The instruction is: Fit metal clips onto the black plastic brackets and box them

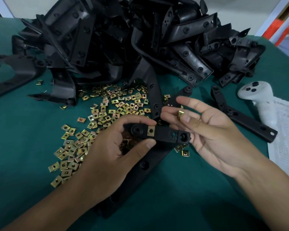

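A black bracket [158,136] is held nearest the camera, above the green table [190,189], its long axis running roughly left to right across the view. The left hand [117,147] grips the bracket's left end, thumb below and fingers curled over the top, just beside one clip [151,130] already seated on the bar. The right hand [212,130] is held at the bracket's right end, where the lower fingers appear to touch or steady the end with the round boss; whether they bear any load cannot be told. The grip of the right hand is pressed together at thumb and forefinger on one loose clip [181,114], carried just above the bar and to the right of the fitted clip. The coming move is judged to turn on this: the free clip lies above and slightly beyond the bare right portion of the bar, so it would have to be brought down and slid across the bar's edge, at right angles to the long axis; the right hand is the nearer. Counted: two hands, one held bracket, one fitted clip, one pinched clip. Another long bracket [140,170] lies on the table beneath the hands. A scatter of loose clips [105,112], far too many to count, is spread behind and to the left. One separate bracket [244,115] lies to the right, beside a white controller [257,100]. Farthest back, a heap of brackets [123,39] is piled, uncountable. No box is seen.
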`<state>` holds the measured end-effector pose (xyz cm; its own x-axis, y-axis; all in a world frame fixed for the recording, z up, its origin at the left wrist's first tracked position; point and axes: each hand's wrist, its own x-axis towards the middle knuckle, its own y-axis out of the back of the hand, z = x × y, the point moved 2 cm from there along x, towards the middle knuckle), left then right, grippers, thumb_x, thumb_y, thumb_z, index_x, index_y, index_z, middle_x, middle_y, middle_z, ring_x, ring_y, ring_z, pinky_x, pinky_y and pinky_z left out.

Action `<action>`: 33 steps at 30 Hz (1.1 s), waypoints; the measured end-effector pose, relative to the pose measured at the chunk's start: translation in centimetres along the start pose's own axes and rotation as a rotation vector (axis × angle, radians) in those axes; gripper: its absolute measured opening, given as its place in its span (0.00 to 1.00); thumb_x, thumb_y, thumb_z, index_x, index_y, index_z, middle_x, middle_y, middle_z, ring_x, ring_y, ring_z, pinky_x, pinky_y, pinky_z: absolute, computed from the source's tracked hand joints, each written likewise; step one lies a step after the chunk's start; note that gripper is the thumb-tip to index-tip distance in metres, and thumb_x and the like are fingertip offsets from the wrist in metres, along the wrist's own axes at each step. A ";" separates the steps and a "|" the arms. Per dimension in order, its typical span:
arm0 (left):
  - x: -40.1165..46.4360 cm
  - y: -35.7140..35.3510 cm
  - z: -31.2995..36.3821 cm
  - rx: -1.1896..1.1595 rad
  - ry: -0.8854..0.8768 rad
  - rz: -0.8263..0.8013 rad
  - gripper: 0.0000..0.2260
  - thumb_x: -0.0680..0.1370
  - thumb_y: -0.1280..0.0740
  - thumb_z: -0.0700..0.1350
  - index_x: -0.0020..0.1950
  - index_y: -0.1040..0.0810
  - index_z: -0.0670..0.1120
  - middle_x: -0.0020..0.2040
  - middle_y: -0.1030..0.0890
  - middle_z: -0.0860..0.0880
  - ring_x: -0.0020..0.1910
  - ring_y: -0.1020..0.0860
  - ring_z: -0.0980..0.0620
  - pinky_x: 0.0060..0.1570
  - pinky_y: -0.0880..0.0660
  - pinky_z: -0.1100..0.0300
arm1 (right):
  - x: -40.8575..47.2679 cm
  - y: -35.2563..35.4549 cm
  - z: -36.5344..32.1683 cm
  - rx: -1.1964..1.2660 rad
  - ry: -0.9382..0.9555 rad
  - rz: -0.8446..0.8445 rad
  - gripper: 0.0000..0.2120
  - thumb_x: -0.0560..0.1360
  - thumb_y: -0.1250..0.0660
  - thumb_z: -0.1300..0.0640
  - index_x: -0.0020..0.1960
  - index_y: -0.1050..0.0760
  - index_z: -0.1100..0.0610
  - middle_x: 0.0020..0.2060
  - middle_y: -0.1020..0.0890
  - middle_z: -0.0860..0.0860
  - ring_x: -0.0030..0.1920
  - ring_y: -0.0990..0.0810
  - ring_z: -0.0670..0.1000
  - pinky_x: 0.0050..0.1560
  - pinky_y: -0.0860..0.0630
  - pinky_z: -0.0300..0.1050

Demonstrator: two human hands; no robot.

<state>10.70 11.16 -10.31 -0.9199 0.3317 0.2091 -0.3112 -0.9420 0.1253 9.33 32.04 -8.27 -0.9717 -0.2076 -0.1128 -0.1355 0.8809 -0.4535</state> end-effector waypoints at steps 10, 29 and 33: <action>-0.2 0.2 -0.2 0.087 0.011 0.028 0.13 0.75 0.31 0.58 0.59 0.22 0.65 0.51 0.15 0.56 0.48 0.16 0.53 0.45 0.20 0.65 | -0.2 -0.1 0.2 -0.136 0.029 0.031 0.06 0.72 0.27 0.53 0.48 0.13 0.50 0.42 0.13 0.52 0.41 0.17 0.42 0.44 0.22 0.33; -0.3 -0.2 0.1 0.078 -0.036 0.029 0.11 0.76 0.30 0.53 0.58 0.22 0.64 0.48 0.15 0.59 0.41 0.17 0.62 0.39 0.24 0.74 | -0.5 0.2 -0.3 -0.224 0.051 -0.016 0.06 0.74 0.27 0.56 0.49 0.14 0.49 0.43 0.14 0.49 0.44 0.17 0.42 0.45 0.22 0.34; -0.4 -0.1 0.0 0.088 -0.034 0.043 0.12 0.76 0.30 0.54 0.58 0.22 0.65 0.48 0.15 0.59 0.42 0.16 0.61 0.39 0.23 0.73 | -0.7 0.0 -0.1 -0.342 0.072 -0.022 0.05 0.72 0.25 0.52 0.48 0.16 0.47 0.43 0.14 0.50 0.47 0.17 0.46 0.50 0.22 0.40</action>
<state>11.06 11.14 -10.35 -0.9229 0.2936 0.2490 -0.2477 -0.9480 0.1999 9.94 32.25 -8.10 -0.9774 -0.2079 -0.0384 -0.2013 0.9707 -0.1311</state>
